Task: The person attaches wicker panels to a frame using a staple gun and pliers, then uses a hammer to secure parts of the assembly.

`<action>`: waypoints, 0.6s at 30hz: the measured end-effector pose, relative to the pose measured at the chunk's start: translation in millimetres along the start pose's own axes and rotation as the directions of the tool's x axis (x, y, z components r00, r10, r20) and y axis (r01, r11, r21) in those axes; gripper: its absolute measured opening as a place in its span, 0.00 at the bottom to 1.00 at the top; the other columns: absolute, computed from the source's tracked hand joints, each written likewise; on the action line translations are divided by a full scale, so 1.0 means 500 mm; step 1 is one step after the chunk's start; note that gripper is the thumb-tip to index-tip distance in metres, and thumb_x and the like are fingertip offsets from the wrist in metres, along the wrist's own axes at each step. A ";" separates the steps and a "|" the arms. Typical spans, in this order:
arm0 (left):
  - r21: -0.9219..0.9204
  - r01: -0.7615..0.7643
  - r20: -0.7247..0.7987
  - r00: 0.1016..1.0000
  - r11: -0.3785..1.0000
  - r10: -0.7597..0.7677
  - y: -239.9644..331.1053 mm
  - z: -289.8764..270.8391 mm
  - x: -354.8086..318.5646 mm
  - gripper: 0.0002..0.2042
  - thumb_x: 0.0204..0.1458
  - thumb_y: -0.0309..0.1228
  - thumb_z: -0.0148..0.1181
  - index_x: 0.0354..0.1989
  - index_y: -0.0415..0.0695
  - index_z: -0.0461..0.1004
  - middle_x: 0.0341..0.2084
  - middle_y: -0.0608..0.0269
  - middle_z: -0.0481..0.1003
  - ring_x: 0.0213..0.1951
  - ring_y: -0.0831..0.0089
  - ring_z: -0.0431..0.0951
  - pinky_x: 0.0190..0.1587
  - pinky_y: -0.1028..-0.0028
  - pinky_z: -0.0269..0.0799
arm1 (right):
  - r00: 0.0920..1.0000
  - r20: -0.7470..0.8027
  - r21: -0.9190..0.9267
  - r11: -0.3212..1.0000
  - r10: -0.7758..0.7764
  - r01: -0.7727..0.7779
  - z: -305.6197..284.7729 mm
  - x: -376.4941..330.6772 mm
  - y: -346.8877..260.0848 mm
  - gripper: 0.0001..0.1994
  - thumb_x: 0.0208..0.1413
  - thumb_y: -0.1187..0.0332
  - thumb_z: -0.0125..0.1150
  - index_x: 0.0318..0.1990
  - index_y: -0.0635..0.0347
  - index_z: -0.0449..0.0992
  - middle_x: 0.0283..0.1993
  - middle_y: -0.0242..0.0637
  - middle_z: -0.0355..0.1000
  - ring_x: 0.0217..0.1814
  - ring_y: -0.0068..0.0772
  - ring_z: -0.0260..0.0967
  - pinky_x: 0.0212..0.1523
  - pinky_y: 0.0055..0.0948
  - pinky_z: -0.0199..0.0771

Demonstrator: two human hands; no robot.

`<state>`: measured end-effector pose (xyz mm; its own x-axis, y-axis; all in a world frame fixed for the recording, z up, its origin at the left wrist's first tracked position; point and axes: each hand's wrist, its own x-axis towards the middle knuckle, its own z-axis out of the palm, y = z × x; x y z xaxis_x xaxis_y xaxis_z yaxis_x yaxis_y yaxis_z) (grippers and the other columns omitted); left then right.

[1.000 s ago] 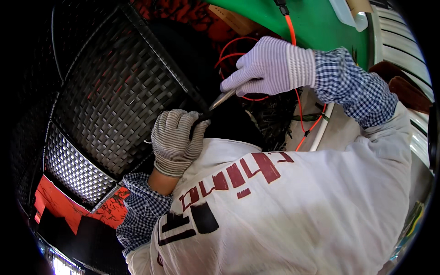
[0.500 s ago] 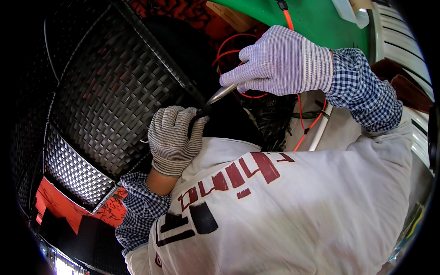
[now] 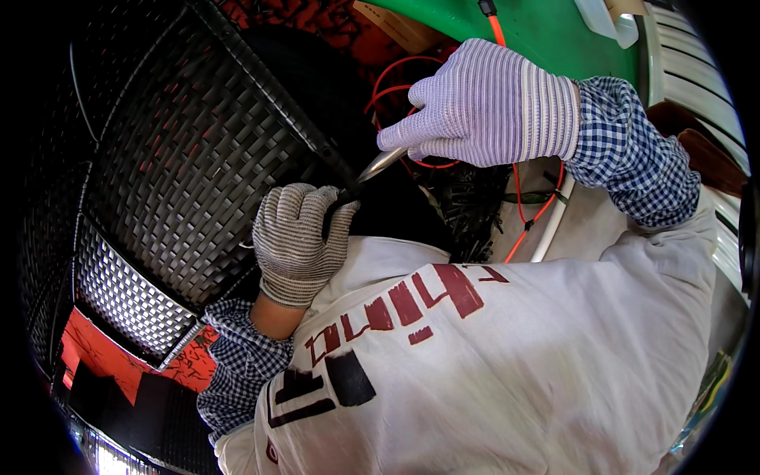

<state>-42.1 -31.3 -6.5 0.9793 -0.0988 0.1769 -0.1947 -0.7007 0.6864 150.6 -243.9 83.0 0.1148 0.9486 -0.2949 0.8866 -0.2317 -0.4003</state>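
The right hand [image 3: 484, 107] clamps a slim metal tool [image 3: 383, 164], slanting just right of the black woven panel [image 3: 190, 158], its lower end near the panel's corner. The left hand [image 3: 301, 244] curls just below that corner; I cannot tell whether it grips anything. Orange cord [image 3: 542, 210] runs right of the panel.

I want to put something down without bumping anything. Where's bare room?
The green surface looks bare between the orange cable and the whitish plastic piece, beyond the right hand. A smaller pale patch lies between the white pole and the checked right sleeve. It's crowded where the left hand, metal tool and black woven panel sit close together.
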 end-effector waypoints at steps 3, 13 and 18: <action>0.000 -0.004 0.005 1.000 1.000 0.004 0.001 -0.001 0.000 0.14 0.42 0.31 0.78 0.35 0.43 0.80 0.30 0.58 0.75 0.32 0.60 0.77 0.33 0.64 0.75 | 1.000 0.027 -0.014 1.000 0.016 -0.016 -0.008 0.001 -0.006 0.14 0.61 0.56 0.62 0.53 0.41 0.83 0.25 0.34 0.70 0.23 0.35 0.72 0.25 0.34 0.70; 0.006 0.008 0.000 1.000 1.000 -0.008 -0.002 -0.001 -0.002 0.14 0.42 0.31 0.78 0.35 0.42 0.80 0.30 0.58 0.76 0.32 0.61 0.77 0.34 0.65 0.75 | 0.994 0.113 -0.087 0.996 0.009 0.001 -0.016 0.010 -0.013 0.15 0.61 0.57 0.61 0.54 0.41 0.82 0.25 0.34 0.71 0.22 0.31 0.72 0.23 0.35 0.69; -0.014 -0.009 0.007 1.000 1.000 0.009 -0.002 0.002 0.002 0.14 0.42 0.31 0.77 0.35 0.42 0.80 0.30 0.58 0.76 0.32 0.61 0.77 0.33 0.65 0.75 | 0.974 0.207 -0.214 0.976 0.094 -0.048 -0.032 0.007 -0.045 0.15 0.61 0.59 0.61 0.54 0.43 0.80 0.26 0.35 0.72 0.22 0.33 0.73 0.23 0.36 0.70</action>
<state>-40.7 -31.3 -7.6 0.9779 -0.1098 0.1781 -0.2040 -0.6895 0.6950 137.9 -232.0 104.8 0.1023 0.8576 -0.5041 0.9554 -0.2258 -0.1903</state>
